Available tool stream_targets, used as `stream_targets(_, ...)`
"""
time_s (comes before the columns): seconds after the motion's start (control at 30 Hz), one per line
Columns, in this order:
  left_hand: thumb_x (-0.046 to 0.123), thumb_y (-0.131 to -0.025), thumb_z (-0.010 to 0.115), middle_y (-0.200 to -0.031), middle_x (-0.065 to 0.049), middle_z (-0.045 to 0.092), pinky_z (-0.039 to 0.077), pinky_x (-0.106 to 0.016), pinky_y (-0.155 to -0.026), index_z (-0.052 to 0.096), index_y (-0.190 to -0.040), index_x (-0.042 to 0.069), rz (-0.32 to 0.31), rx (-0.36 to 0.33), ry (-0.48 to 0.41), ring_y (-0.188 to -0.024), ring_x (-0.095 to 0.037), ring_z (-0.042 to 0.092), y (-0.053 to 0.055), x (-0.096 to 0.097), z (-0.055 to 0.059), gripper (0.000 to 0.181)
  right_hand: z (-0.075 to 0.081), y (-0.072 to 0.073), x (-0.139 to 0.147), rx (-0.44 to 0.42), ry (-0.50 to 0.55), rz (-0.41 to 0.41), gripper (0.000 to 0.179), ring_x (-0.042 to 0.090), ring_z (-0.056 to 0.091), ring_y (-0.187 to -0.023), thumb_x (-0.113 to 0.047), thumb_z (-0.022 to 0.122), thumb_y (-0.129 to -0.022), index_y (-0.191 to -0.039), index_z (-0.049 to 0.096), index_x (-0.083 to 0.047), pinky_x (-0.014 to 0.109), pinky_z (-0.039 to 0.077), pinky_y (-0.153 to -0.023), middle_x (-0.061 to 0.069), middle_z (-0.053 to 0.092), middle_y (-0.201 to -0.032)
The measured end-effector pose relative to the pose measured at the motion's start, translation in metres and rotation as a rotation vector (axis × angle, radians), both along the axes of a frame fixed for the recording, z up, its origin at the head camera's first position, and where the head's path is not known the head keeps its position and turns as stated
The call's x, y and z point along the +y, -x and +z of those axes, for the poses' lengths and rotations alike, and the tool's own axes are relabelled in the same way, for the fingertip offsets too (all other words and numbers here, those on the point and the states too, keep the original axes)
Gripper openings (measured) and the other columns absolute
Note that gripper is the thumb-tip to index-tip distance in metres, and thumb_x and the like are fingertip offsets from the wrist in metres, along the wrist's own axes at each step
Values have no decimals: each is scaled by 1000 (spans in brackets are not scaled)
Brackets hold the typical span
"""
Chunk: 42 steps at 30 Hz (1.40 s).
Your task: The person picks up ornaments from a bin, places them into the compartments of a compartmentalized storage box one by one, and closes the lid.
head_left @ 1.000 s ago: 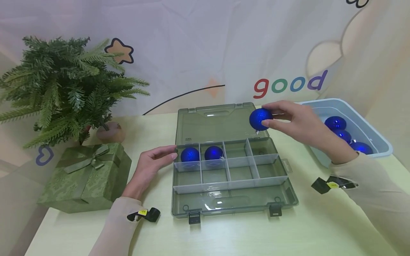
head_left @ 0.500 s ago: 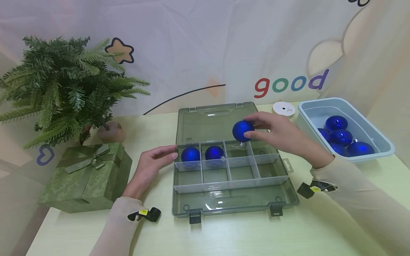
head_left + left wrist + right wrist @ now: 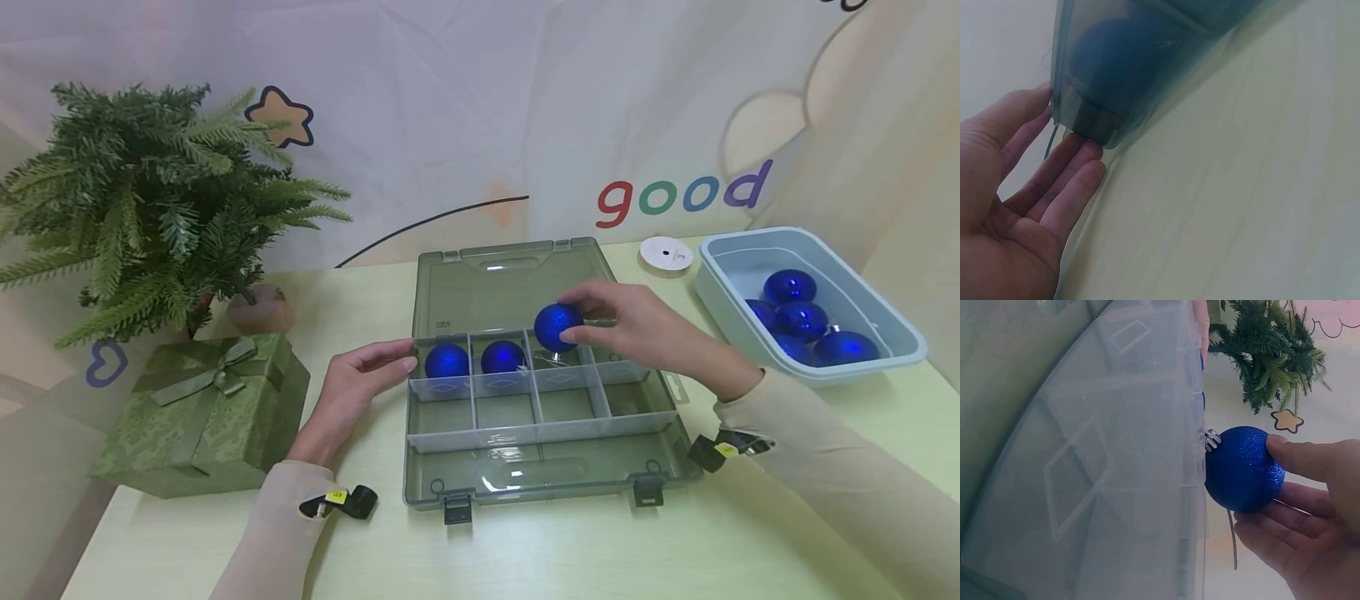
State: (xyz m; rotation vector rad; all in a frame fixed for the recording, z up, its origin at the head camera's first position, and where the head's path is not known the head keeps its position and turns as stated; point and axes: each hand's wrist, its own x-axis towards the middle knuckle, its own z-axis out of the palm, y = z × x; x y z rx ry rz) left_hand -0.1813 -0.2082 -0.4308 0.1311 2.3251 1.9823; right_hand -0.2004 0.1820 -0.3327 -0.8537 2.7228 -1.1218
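My right hand [image 3: 637,329] pinches a glittery blue Christmas bauble [image 3: 558,327] between thumb and fingers, its silver cap pointing down. The bauble hangs just over the third back-row compartment of a grey-green divided box [image 3: 555,496], whose lid [image 3: 502,292] lies open behind. Blue baubles sit in the first [image 3: 446,362] and second [image 3: 502,358] back compartments. In the right wrist view the held bauble [image 3: 1244,469] is close to the compartment rims. Against the box's back left corner my left hand [image 3: 352,392] rests its fingertips; in the left wrist view its fingers [image 3: 1075,200] look extended.
A pale blue tub [image 3: 813,375] with several blue baubles stands at the right. Behind it lies a white ribbon spool [image 3: 666,254]. At the left are a green gift box [image 3: 202,417] with a bow and a small artificial fir tree [image 3: 165,200].
My right hand has carried the bauble left and down, from over the lid to the third compartment. The tub and spool are now uncovered. My left hand stays where it was.
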Motion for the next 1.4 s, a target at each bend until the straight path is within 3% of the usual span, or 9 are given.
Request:
stream_targets(0.63, 23, -97, 82, -131, -8, 73, 54, -29, -103, 74, -133, 6, 1, -11, -14, -118, -17, 68, 1, 0, 0, 41, -5, 0, -5, -71, -54, 3, 43, 35, 70, -116, -14, 82, -96, -132, 65, 2, 55, 57, -101, 17, 72, -126)
stream_targets(1.1, 23, -97, 82, -130, -8, 74, 54, -28, -103, 73, -134, 5, 3, -2, -16, -117, -15, 68, 0, 0, 0, 41, -5, 0, -7, -37, -130, 33, 43, 37, 68, -122, -14, 81, -96, -133, 66, 3, 55, 54, -105, 19, 71, -130)
stream_targets(1.4, 25, -96, 83, -129, -5, 74, 55, -29, -102, 75, -133, 8, 9, 1, -7, -119, -18, 68, 0, 0, 0, 41, 5, 2, 11, -59, -67, -8, 36, 31, 72, -115, -10, 78, -98, -132, 68, -1, 51, 57, -101, 16, 73, -127)
